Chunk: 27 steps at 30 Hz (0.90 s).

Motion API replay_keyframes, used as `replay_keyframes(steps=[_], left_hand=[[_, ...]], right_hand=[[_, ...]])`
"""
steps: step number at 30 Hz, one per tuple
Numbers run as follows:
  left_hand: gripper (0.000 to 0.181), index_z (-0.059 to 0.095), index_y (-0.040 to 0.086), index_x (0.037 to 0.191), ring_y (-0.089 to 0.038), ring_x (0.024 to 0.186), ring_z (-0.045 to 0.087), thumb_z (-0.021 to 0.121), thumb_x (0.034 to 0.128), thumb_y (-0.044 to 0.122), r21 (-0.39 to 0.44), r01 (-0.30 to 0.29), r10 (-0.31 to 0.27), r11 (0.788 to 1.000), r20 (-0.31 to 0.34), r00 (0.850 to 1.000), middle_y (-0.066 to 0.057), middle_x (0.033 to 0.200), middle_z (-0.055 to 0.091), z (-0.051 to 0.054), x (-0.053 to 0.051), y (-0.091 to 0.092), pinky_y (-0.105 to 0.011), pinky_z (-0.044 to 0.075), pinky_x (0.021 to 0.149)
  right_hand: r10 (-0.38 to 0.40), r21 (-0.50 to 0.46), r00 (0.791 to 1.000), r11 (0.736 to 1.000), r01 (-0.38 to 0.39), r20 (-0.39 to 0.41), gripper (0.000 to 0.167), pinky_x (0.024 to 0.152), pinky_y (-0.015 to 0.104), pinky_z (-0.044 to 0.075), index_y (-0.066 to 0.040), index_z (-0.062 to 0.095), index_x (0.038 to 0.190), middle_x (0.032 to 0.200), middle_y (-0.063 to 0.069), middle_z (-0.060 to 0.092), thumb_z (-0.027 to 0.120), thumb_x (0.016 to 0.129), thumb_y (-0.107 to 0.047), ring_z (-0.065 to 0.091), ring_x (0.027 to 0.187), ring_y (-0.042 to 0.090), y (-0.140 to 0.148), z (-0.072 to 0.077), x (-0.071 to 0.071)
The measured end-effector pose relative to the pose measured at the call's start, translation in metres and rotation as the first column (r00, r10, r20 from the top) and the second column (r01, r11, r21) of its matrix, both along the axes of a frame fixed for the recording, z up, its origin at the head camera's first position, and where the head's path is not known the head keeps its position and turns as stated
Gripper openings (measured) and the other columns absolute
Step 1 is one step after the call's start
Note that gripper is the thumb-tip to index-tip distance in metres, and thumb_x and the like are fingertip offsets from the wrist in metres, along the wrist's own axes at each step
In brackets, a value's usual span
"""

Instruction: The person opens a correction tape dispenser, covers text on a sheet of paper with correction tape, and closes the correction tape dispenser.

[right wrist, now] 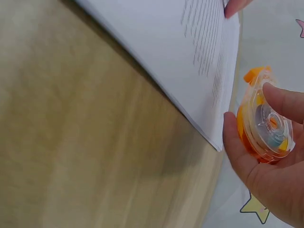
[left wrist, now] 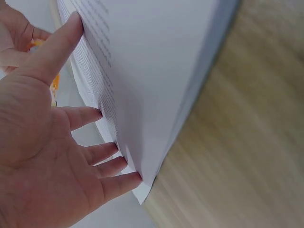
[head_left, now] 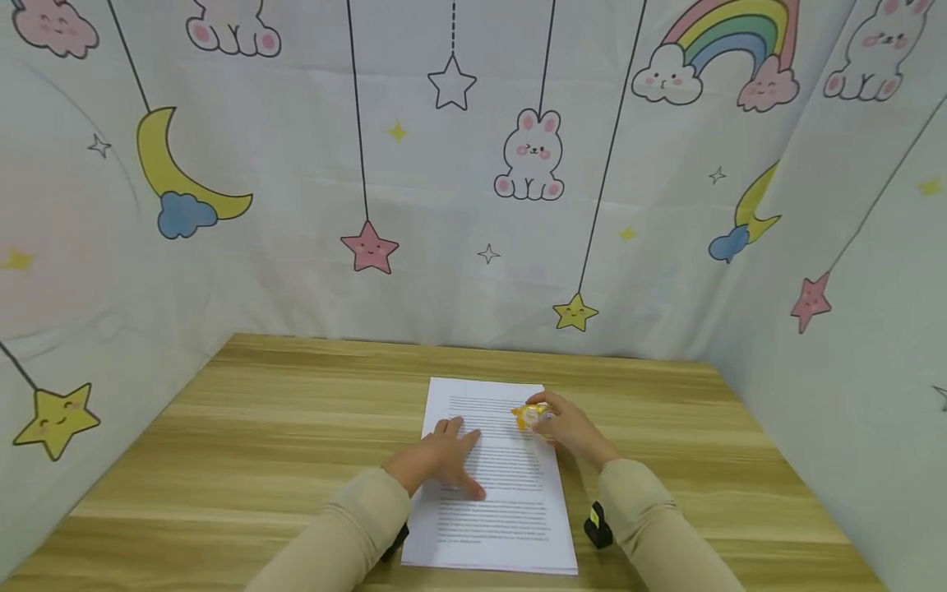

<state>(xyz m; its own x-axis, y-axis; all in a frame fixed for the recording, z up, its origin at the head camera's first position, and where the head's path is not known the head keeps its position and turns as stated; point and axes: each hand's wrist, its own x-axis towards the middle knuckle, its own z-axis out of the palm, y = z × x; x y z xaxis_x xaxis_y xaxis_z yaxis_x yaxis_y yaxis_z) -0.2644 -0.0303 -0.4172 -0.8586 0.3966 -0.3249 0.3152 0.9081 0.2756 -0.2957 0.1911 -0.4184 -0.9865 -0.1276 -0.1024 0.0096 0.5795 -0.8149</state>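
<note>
A stack of printed paper (head_left: pixel 503 477) lies on the wooden table, its top sheet covered in lines of text. My left hand (head_left: pixel 447 457) rests on the left part of the sheet with fingers spread; in the left wrist view the fingertips (left wrist: pixel 135 179) touch the page. Over the upper right of the stack, my right hand (head_left: pixel 568 427) holds an orange and clear correction tape dispenser (right wrist: pixel 268 121) between thumb and fingers. Its orange tip (right wrist: pixel 256 74) points toward the page; whether it touches the paper I cannot tell.
The wooden table (head_left: pixel 296 411) extends on both sides of the stack. A white curtain (head_left: pixel 444 304) printed with stars, rabbits and moons stands behind and at both sides. Black wrist devices (head_left: pixel 598 526) sit below my sleeves.
</note>
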Motion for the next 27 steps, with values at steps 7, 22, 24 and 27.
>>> replay_keyframes(steps=[7, 22, 24, 27], left_hand=[[0.096, 0.034, 0.014, 0.142, -0.038, 0.141, 0.01, 0.077, 0.0654, 0.05, 0.028, -0.03, 0.029, 0.999, 0.045, 0.999, -0.02, 0.153, 0.012, 0.005, 0.002, 0.005, -0.054, 0.021, 0.11], [0.088, 0.034, 0.029, 0.142, -0.037, 0.142, 0.009, 0.075, 0.0682, 0.051, -0.02, -0.023, 0.024, 1.0, 0.078, 0.997, -0.02, 0.153, 0.011, 0.009, -0.004, 0.007, -0.056, 0.025, 0.107], [0.087, 0.034, 0.028, 0.143, -0.038, 0.142, 0.009, 0.075, 0.0685, 0.051, -0.019, -0.017, 0.019, 1.0, 0.08, 0.997, -0.02, 0.153, 0.01, 0.009, -0.003, 0.006, -0.056, 0.025, 0.107], [0.087, 0.035, 0.028, 0.142, -0.038, 0.141, 0.01, 0.075, 0.0685, 0.052, -0.027, -0.013, 0.015, 1.0, 0.075, 0.997, -0.02, 0.153, 0.011, 0.009, -0.003, 0.005, -0.057, 0.026, 0.106]], right_hand=[[0.253, 0.365, 0.938, 0.918, -0.155, -0.238, 0.041, 0.087, 0.046, 0.047, -0.01, 0.057, 0.124, 0.129, 0.014, 0.055, 0.063, 0.084, -0.003, 0.058, 0.105, 0.03, -0.002, 0.004, -0.023], [0.438, 0.662, 0.805, 0.746, -0.077, -0.4, 0.038, 0.071, 0.036, 0.047, -0.023, 0.066, 0.11, 0.094, 0.009, 0.058, 0.065, 0.081, 0.002, 0.054, 0.079, 0.022, -0.036, -0.007, -0.06], [0.457, 0.667, 0.792, 0.74, -0.087, -0.404, 0.038, 0.065, 0.034, 0.044, -0.022, 0.067, 0.109, 0.087, 0.008, 0.056, 0.065, 0.08, 0.003, 0.05, 0.072, 0.019, -0.039, -0.007, -0.062], [0.469, 0.666, 0.79, 0.738, -0.105, -0.395, 0.038, 0.065, 0.034, 0.044, -0.021, 0.067, 0.108, 0.087, 0.008, 0.055, 0.064, 0.08, 0.004, 0.05, 0.072, 0.019, -0.045, -0.008, -0.062]])
